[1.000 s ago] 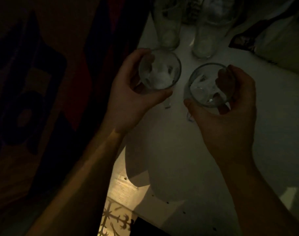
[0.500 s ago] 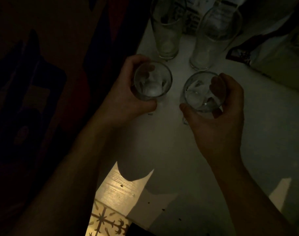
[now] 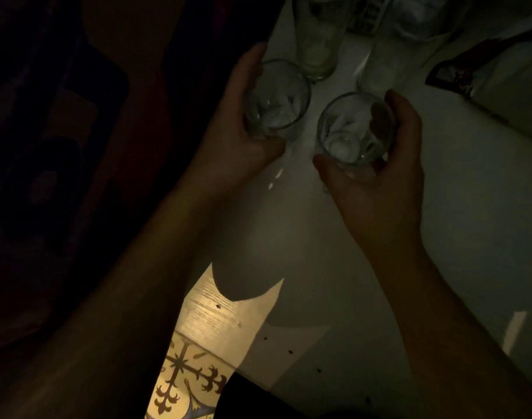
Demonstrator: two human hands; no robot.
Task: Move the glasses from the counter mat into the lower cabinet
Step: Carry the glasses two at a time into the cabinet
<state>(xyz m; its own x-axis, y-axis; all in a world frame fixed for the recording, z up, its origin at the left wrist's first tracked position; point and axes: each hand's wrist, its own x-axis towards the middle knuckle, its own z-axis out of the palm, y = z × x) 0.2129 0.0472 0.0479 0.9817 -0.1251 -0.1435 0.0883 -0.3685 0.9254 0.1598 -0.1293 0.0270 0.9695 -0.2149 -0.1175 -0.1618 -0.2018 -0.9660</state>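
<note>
Dim light, head view looking down. Two short clear tumblers, one per hand, both upright with mouths up, over a pale shelf (image 3: 334,252). Cannot tell whether their bases touch the shelf.

Left tumbler (image 3: 276,96): left hand (image 3: 237,140) wraps it from the left side, thumb at the near side, fingers curled round the far side; grip is grasping the glass.

Right tumbler (image 3: 354,128): right hand (image 3: 382,182) wraps it from the right, thumb at the near left of the wall, fingers showing through the glass on the far right; grip grasping the glass. The two tumblers sit near each other, not touching.

Just beyond them stand two tall glasses, left one (image 3: 316,34) and right one (image 3: 388,49), upright on the same shelf.

Right of these, a dark-edged packet (image 3: 458,71) lies on the shelf. Patterned floor tile (image 3: 186,379) shows below the shelf's near edge. Left side of view too dark to read.
</note>
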